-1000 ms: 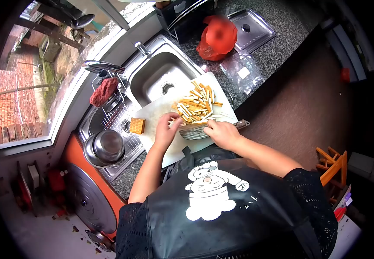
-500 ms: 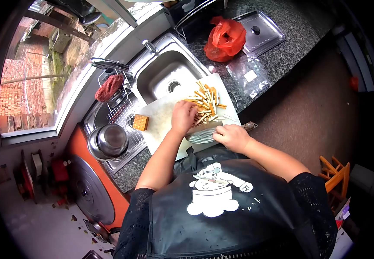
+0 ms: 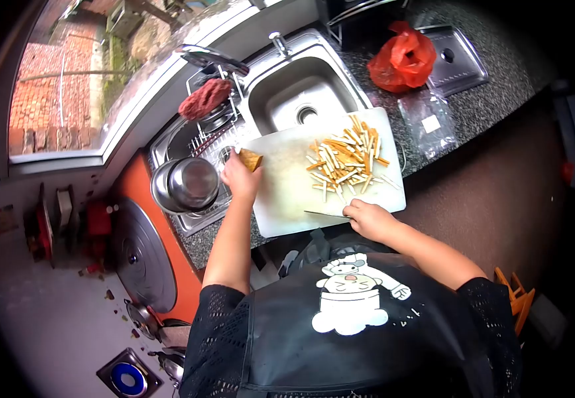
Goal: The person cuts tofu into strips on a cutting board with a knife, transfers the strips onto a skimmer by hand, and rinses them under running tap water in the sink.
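At the left end of the white cutting board (image 3: 281, 199), my left hand (image 3: 239, 176) has its fingers around a golden-brown block (image 3: 252, 160) that looks like pressed tofu. My right hand (image 3: 369, 221) is closed on a knife (image 3: 326, 213) at the board's near edge; the blade shows as a thin edge pointing left, and the fist hides the handle. A loose heap of cut strips (image 3: 345, 158), brown outside and pale inside, lies on the right half of the board, beyond the knife.
Behind the board is a steel sink (image 3: 300, 86) with a tap (image 3: 278, 44). Steel bowls (image 3: 193, 184) stand on the drainer at left, near a red cloth (image 3: 205, 99). A red plastic bag (image 3: 403, 58), a clear bag (image 3: 426, 126) and a metal lid (image 3: 463, 63) lie at right.
My left hand has left the strips and moved left to the block, taking hold of it. The knife, earlier flat-side up beside the strips, now shows edge-on. The view has shifted.
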{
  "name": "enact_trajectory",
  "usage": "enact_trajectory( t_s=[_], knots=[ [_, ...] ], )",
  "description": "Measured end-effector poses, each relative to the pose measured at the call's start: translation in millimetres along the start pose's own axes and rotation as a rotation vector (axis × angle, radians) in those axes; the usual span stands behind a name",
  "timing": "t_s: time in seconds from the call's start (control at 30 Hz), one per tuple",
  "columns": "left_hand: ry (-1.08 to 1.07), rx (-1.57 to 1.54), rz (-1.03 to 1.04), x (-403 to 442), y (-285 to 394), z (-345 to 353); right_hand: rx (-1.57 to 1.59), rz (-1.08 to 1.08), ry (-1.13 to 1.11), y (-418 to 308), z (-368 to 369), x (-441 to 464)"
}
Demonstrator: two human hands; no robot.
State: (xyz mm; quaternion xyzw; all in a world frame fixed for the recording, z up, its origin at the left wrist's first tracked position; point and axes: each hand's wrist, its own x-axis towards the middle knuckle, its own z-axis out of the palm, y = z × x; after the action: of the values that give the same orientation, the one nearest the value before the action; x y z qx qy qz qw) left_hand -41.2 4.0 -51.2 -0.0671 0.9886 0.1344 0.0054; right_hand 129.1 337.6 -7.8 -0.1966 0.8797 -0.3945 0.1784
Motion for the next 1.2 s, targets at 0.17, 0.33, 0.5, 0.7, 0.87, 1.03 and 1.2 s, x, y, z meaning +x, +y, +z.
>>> enact_trajectory(
  t_s=[0.17, 0.33, 0.5, 0.7, 0.87, 1.03, 1.2],
  knots=[
    [-0.030, -0.092, 0.051, 5.3, -8.0, -1.7, -0.018, 0.082, -0.124, -18.8, 7.4, 9.3],
    [-0.045, -0.074, 0.051, -0.7, -17.2, -0.3, -0.095, 0.154, -0.093, -9.2, 14.2, 15.0],
    [-0.009, -0.061, 0.080, -4.4, -21.8, 1.9, -0.137, 0.265, 0.091, 9.8, 4.9, 13.1],
    [-0.032, -0.130, 0.256, -32.4, -19.3, -8.7, -0.165, 0.257, 0.216, 13.4, -1.2, 10.7],
    [-0.166, -0.258, 0.437, -74.1, -3.4, -25.6, -0.171, 0.159, 0.099, -9.8, -0.9, 10.0],
    [-0.371, -0.287, 0.662, -92.8, -6.5, -30.0, -0.192, 0.122, 0.032, -16.9, 3.8, 11.7],
    [-0.265, -0.333, 0.469, -116.8, -15.1, -26.3, -0.214, 0.123, 0.006, -16.4, 8.9, 16.6]
  ],
)
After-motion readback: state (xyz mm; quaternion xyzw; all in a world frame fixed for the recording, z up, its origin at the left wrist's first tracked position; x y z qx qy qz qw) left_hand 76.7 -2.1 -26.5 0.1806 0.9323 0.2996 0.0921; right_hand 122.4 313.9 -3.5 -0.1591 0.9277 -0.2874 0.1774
